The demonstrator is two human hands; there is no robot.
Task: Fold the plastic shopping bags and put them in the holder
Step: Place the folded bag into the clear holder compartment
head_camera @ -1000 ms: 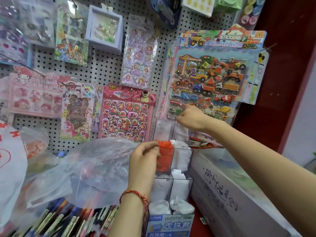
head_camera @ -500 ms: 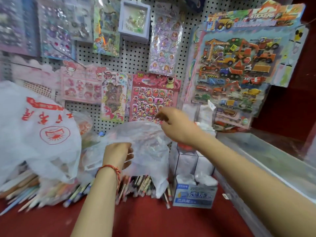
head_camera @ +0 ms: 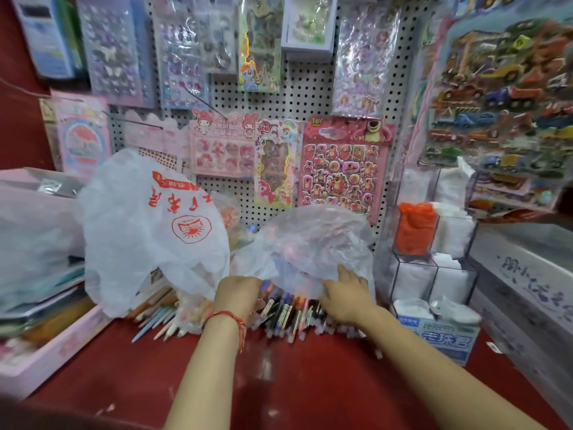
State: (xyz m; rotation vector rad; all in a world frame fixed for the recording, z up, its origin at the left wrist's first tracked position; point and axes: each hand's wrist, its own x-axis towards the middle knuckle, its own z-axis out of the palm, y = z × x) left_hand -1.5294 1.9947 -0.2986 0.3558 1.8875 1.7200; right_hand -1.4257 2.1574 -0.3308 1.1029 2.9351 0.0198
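Clear plastic bag is billowing over the pens on the red bench, just left of the clear holder. The left hand is gripping its lower left edge; the right hand is pinching its lower right edge, thumb on top. A white printed bag is sitting further left.

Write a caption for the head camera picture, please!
Left hand and right hand handle a clear plastic bag over the pens, beside the holder.
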